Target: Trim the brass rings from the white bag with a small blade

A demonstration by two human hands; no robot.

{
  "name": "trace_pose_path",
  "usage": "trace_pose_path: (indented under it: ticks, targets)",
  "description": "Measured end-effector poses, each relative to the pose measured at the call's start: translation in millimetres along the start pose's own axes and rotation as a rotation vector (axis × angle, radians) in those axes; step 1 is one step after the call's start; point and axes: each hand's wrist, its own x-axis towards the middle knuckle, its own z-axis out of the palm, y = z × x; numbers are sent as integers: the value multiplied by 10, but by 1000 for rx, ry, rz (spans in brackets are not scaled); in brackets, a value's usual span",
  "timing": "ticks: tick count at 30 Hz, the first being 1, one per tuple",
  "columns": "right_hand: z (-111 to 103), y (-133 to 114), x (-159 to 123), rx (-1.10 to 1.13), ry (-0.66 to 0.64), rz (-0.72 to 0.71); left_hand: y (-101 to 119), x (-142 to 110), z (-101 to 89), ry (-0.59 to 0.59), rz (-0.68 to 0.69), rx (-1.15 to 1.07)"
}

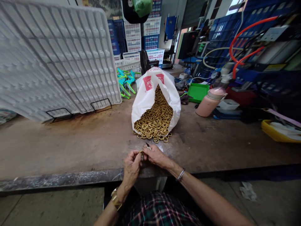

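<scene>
The left hand (131, 164) and right hand (156, 156) meet near the front edge of the brown surface (101, 150), just in front of a heap of gold-coloured rings (155, 122). Between them is a single ring (141, 152) (only part of it shows past the fingertips). The left fingers are pinched closed on that ring, thumb against the forefinger. The right fingers are curled closed around a small tool (148, 146) with a dark pointed tip, and their ends come right up beside the ring; whether they touch it, I cannot tell.

The heap lies in the mouth of a white bag (139, 108) with red print, which rests on its side and opens toward the person. Some of the rings have spilled past its lip onto the surface (a few sit well out in front).

To the left, large white ribbed trays (77, 56) lean upright by black wire stands (101, 105), and blue and green plastic pieces (128, 82) lie between them and the bag. To the right of the bag are a bright green tray (198, 93), a pink bottle (209, 104) (tilted in the view) and, farther along, a yellow tray (277, 133). Stacked blue and white crates (151, 26) stand behind.
</scene>
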Motion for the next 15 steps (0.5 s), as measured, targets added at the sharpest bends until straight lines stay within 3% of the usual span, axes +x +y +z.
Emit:
trace_pose_path:
  ticks: [7, 15]
  targets:
    - [27, -38, 43, -246, 190, -118, 48, -53, -41, -124, -194, -104]
    - [52, -71, -13, -374, 213, -176, 71, -72, -74, -211, -292, -238]
